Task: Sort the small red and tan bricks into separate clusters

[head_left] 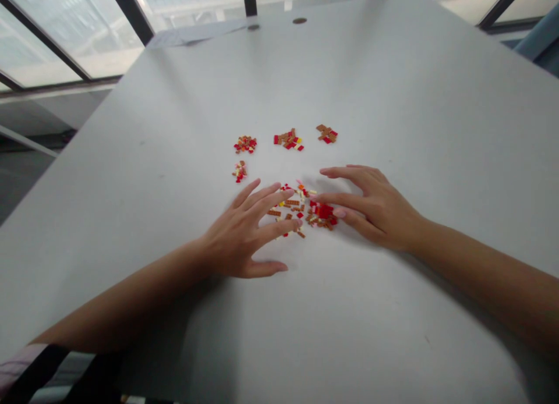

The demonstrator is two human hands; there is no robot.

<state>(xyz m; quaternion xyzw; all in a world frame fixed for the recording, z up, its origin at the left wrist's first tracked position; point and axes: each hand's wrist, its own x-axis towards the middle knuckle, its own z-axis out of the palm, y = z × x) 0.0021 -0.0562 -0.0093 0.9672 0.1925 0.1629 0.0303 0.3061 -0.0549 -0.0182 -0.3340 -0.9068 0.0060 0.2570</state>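
Loose toy building bricks (292, 204) in brown, red, cream, pink and yellow lie scattered on the white table between my hands. My left hand (244, 232) hovers over the left part of this spread, fingers stretched apart, and hides some pieces. Just right of the spread is a denser heap of red and brown bricks (322, 213). Beside that heap is my right hand (373, 206), its fingers spread and slightly bent, thumb tip close to the red pieces. Neither hand grips a piece that I can see; whether the fingertips touch any bricks I cannot tell.
Farther back sit small sorted piles: a mixed pile (245, 144), a brown and red pile (288, 139), another brown pile (327, 134) and a small pinkish pile (240, 171). Paper sheets (192, 36) lie at the table's (393, 89) far left edge, near windows.
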